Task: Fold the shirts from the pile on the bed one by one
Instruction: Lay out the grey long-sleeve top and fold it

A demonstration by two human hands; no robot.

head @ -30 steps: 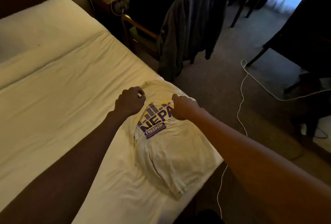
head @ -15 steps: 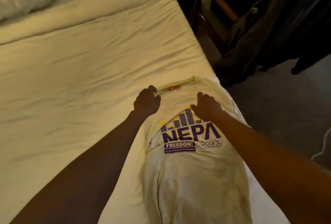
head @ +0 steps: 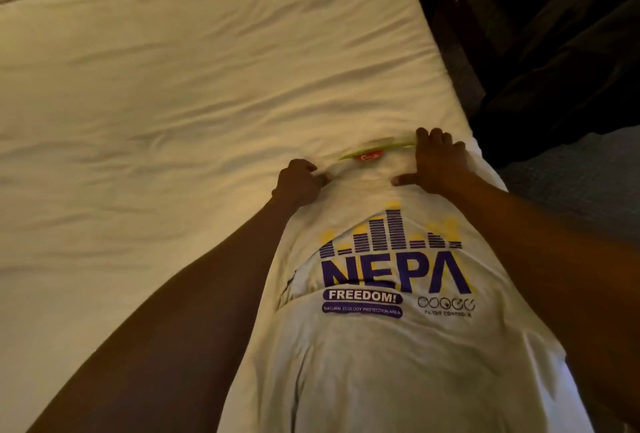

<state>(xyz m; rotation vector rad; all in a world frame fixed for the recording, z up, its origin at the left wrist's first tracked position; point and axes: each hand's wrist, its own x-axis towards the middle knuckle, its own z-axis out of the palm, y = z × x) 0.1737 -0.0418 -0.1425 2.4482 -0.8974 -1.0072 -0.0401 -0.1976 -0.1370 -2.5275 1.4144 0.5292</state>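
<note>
**Both hands carried up to the collar end**

Since half a second earlier, both hands have been shifted farther up the shirt to its neckline, and the right hand, then loosely curled, has been flattened. A white-sheeted bed (head: 173, 103) fills most of the view. The white shirt (head: 398, 363), printed in purple, is laid face up along the bed's right edge. Its long axis runs from the person outward to the collar (head: 377, 150) at the far end, so nearly all the cloth lies nearer than the fingers.

The left hand (head: 299, 183) is set at the collar's left side, with fingers curled and a pinch of fabric held against the thumb. The right hand (head: 438, 164) is pressed flat at the collar's right side, fingers apart and nearly straight, thumb pointed inward. Both arms are stretched forward alongside the shirt, and neither hand is clearly nearer the collar. A small red label (head: 369, 156) is seen just inside it. The coming fold is judged to need this far end drawn back along that axis.
</note>
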